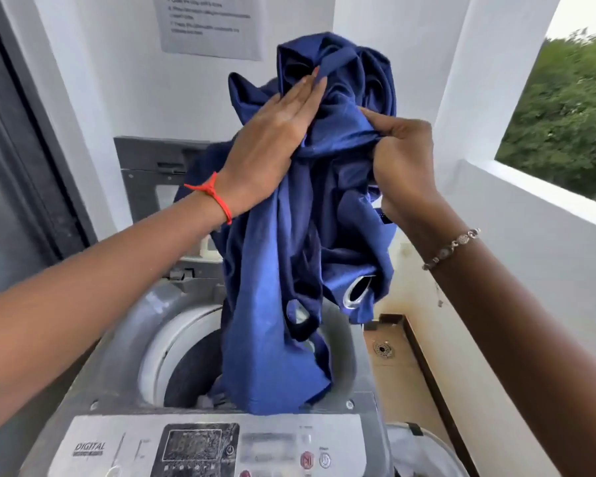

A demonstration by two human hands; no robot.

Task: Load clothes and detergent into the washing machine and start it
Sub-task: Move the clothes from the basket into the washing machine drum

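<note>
Blue shiny cloth (283, 270), bunched, hangs into washing machine (344, 342).

Two hands (272, 139) (403, 160), one blue garment (289, 270) (bunched), one washing machine (124, 356).

Single head-worn wide-angle view, looking forward and steeply down. Washing machine (200, 339) directly below, very near; its control panel (203, 445) at near frame edge, open drum just beyond. Both forearms enter from near corners, left hand (272, 142) and right hand (406, 160) close to lens at mid-frame. Far: white wall with printed notice (210, 25). Right: balcony parapet (530, 191), trees beyond. Edges bowed by lens.
</note>
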